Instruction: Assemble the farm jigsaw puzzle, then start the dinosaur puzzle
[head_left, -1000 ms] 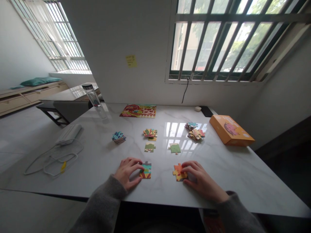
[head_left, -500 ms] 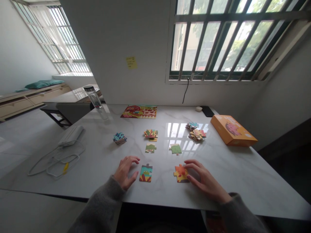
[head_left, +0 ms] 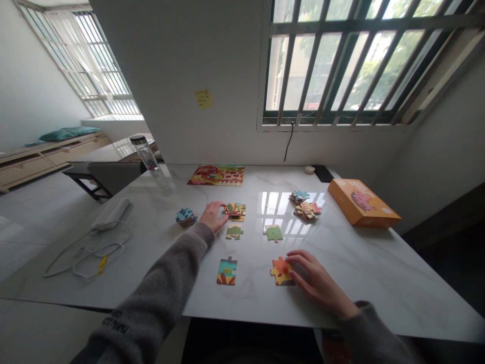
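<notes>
Left hand (head_left: pixel 214 216) has moved forward from beside the teal puzzle piece (head_left: pixel 227 271) to the left edge of the middle puzzle stack (head_left: pixel 235 209); grip cannot be told. Right hand (head_left: pixel 312 283), thumb and fingers parted, rests at the orange puzzle piece's (head_left: pixel 281 271) right edge. Lettering on left sleeve (head_left: pixel 151 298), yellow sticky note (head_left: pixel 203 99) and orange box (head_left: pixel 361 202): illegible.

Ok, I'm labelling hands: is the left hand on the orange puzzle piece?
No, the left hand is at the middle puzzle pile.

Yellow note (head_left: pixel 203 99) on wall (head_left: pixel 227 55); clear bottle (head_left: pixel 147 154); teal cushion (head_left: pixel 69 133)
</notes>
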`<action>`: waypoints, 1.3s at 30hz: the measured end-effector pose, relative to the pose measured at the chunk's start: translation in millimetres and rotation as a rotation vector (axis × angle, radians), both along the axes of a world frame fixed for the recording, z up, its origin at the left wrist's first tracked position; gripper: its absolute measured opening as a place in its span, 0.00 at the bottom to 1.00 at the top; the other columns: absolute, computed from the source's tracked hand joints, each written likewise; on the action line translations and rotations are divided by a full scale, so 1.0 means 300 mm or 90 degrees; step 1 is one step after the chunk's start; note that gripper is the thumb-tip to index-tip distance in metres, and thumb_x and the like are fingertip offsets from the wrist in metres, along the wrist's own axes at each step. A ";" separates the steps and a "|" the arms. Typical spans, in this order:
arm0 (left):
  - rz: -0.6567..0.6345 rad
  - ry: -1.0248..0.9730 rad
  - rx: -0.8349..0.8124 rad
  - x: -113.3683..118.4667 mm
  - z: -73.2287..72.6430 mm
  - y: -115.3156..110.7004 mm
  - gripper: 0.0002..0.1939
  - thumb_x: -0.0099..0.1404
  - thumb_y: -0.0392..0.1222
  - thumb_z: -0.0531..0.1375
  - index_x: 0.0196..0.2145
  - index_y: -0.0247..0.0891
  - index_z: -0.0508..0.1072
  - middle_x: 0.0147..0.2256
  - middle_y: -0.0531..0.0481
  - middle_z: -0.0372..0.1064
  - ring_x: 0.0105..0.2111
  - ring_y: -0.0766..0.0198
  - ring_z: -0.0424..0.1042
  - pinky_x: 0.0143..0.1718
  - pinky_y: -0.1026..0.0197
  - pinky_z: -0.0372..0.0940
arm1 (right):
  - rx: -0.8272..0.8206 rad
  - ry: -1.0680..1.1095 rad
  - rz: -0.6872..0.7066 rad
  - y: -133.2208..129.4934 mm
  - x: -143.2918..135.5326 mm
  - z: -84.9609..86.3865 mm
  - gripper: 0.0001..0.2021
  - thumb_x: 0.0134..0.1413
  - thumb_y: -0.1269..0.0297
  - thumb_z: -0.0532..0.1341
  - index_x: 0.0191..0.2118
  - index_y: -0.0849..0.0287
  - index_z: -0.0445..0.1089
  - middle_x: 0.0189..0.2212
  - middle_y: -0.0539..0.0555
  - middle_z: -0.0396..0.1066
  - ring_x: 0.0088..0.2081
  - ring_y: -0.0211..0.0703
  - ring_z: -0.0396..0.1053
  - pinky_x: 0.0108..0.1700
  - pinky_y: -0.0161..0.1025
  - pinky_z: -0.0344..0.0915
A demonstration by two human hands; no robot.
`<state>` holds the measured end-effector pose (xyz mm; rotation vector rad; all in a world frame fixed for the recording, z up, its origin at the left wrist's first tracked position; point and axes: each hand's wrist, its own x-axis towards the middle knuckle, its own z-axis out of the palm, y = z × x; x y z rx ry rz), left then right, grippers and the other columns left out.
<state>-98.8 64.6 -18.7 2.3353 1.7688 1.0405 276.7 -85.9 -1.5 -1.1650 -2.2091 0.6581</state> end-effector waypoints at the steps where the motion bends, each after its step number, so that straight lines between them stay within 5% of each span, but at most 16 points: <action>1: 0.019 0.000 -0.017 0.005 -0.006 0.017 0.15 0.58 0.40 0.61 0.45 0.38 0.71 0.48 0.42 0.70 0.50 0.49 0.67 0.57 0.47 0.62 | 0.003 0.001 0.001 0.000 0.000 0.001 0.11 0.65 0.60 0.57 0.50 0.52 0.70 0.52 0.59 0.69 0.54 0.51 0.68 0.58 0.49 0.67; 10: 0.072 -0.012 -0.055 0.027 -0.030 0.022 0.12 0.59 0.40 0.61 0.42 0.41 0.72 0.46 0.46 0.72 0.47 0.53 0.70 0.53 0.50 0.64 | 0.001 0.009 0.014 -0.003 -0.004 0.005 0.10 0.66 0.62 0.56 0.50 0.52 0.69 0.50 0.59 0.70 0.53 0.50 0.68 0.56 0.48 0.67; 16: 0.005 -0.068 0.073 -0.008 -0.030 0.021 0.09 0.59 0.39 0.62 0.39 0.39 0.71 0.42 0.45 0.72 0.45 0.54 0.70 0.51 0.50 0.65 | -0.007 0.016 0.014 -0.005 -0.002 0.009 0.10 0.66 0.62 0.56 0.50 0.52 0.69 0.50 0.59 0.70 0.52 0.51 0.68 0.56 0.49 0.67; 21: -0.066 -0.086 0.181 0.038 0.035 -0.051 0.10 0.59 0.40 0.65 0.38 0.39 0.71 0.42 0.45 0.71 0.44 0.53 0.69 0.51 0.48 0.65 | 0.064 0.060 -0.023 0.005 -0.018 0.018 0.09 0.64 0.64 0.57 0.47 0.52 0.70 0.46 0.58 0.72 0.48 0.51 0.70 0.51 0.48 0.69; 26: -0.172 -0.116 0.219 0.167 0.092 -0.149 0.09 0.61 0.40 0.66 0.38 0.39 0.71 0.44 0.43 0.69 0.47 0.54 0.68 0.50 0.48 0.67 | 0.151 0.100 -0.029 0.068 -0.094 0.103 0.08 0.65 0.67 0.55 0.45 0.54 0.70 0.39 0.57 0.73 0.44 0.50 0.70 0.47 0.47 0.67; 32: -0.230 -0.117 0.265 0.229 0.095 -0.197 0.10 0.59 0.40 0.68 0.36 0.40 0.71 0.44 0.44 0.68 0.45 0.55 0.69 0.50 0.47 0.68 | 0.192 0.159 -0.035 0.233 -0.214 0.206 0.08 0.65 0.66 0.55 0.43 0.56 0.72 0.35 0.55 0.73 0.37 0.45 0.69 0.43 0.43 0.66; 36: -0.224 -0.130 0.240 0.234 0.097 -0.207 0.11 0.58 0.42 0.68 0.36 0.41 0.71 0.43 0.44 0.68 0.45 0.54 0.69 0.49 0.47 0.69 | 0.180 0.180 -0.103 0.309 -0.273 0.169 0.11 0.64 0.64 0.55 0.46 0.58 0.72 0.37 0.57 0.69 0.38 0.46 0.67 0.44 0.45 0.65; 39: -0.251 -0.132 0.235 0.240 0.093 -0.211 0.12 0.58 0.42 0.69 0.38 0.41 0.70 0.42 0.44 0.69 0.45 0.54 0.70 0.49 0.47 0.69 | 0.066 0.221 -0.068 0.316 -0.302 0.112 0.18 0.63 0.62 0.56 0.56 0.58 0.65 0.38 0.55 0.70 0.36 0.44 0.67 0.43 0.45 0.66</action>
